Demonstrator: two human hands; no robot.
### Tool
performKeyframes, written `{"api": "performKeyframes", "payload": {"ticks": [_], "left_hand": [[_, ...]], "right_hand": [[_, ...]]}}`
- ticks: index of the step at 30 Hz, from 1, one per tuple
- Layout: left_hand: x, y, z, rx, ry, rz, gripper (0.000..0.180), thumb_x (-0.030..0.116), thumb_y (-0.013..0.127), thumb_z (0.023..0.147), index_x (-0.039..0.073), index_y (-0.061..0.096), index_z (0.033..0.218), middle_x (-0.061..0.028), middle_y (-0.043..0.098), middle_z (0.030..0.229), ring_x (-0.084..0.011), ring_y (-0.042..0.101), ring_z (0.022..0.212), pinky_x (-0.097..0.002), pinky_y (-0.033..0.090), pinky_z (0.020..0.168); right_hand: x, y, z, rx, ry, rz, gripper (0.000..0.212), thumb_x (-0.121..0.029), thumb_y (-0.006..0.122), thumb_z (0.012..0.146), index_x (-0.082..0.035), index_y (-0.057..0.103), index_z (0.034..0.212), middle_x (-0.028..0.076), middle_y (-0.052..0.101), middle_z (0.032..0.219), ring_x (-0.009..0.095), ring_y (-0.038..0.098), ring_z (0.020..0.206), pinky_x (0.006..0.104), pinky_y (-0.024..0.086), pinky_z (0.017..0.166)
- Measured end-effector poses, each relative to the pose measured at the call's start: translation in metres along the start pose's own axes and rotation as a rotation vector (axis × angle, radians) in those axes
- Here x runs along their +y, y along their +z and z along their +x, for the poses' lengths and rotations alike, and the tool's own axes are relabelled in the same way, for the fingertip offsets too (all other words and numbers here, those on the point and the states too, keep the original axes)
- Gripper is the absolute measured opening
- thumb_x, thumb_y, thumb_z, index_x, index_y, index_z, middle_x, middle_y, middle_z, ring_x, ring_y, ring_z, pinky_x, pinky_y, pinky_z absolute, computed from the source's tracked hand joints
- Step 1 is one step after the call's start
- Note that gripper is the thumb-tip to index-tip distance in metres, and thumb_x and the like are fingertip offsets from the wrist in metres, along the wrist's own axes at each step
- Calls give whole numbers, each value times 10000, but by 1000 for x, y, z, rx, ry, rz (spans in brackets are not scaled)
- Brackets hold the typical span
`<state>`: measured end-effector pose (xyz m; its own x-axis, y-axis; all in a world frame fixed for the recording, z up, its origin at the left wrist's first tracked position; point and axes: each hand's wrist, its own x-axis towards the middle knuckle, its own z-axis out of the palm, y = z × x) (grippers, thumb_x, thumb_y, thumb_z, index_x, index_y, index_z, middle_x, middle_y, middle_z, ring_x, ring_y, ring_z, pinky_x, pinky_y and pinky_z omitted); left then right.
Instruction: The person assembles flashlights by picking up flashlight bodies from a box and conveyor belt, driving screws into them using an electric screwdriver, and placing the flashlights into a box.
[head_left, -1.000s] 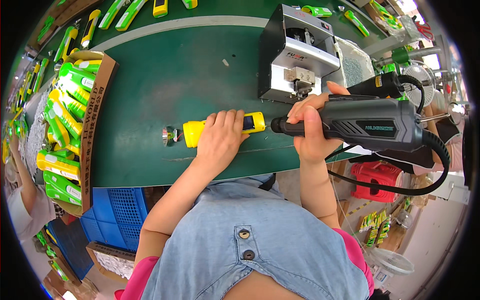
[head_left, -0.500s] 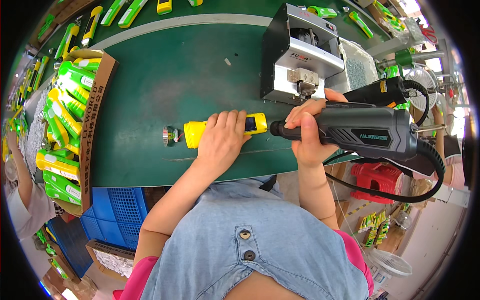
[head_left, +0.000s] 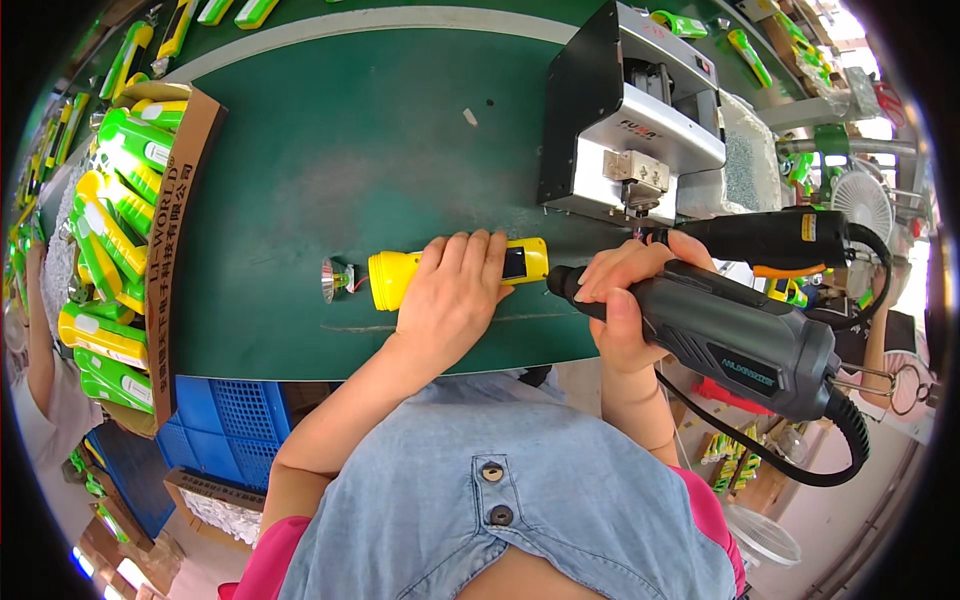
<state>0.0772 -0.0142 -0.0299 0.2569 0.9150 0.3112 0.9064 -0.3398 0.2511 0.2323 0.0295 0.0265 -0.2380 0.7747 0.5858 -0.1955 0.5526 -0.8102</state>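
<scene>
My left hand [head_left: 447, 295] is wrapped over a yellow flashlight body [head_left: 391, 279] lying on the green table. A dark rectangular window shows on the body past my fingers, toward its right end. Just left of the body's wide end sits a small silver reflector [head_left: 332, 279] with thin wires running toward the opening. In my right hand [head_left: 622, 300] is a dark grey electric screwdriver [head_left: 735, 335], its nose pointing left. The nose is close to the flashlight's right end; whether it touches, I cannot tell.
A silver and black screw feeder [head_left: 640, 125] stands beyond my right hand, with a second black electric screwdriver [head_left: 770, 236] before it. A white tray of small screws [head_left: 742, 165] is beside the feeder. At left, a cardboard box [head_left: 178, 230] holds several green and yellow flashlights.
The electric screwdriver has tilted, its rear end swinging down and nearer to me. My left hand keeps hold of the flashlight body. The whole view has shifted slightly.
</scene>
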Motion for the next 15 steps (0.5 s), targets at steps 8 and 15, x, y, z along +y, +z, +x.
{"api": "performKeyframes", "payload": {"ticks": [8,15], "left_hand": [[0,0,1,-46,1,15,532,248,650,675,-7,487,1112,-105,530,1006,-233,519,903,-339,405,812],[1,1,0,-1,11,-4,542,238,662,667,-3,483,1118,-99,528,1005,-228,518,906,-338,403,815]], "right_hand": [[2,4,8,-75,49,108,285,85,591,679,1,466,921,111,551,683,186,560,599,262,477,547],[6,3,0,-73,16,65,326,51,589,698,-39,408,953,85,518,665,171,518,550,285,462,536]]}}
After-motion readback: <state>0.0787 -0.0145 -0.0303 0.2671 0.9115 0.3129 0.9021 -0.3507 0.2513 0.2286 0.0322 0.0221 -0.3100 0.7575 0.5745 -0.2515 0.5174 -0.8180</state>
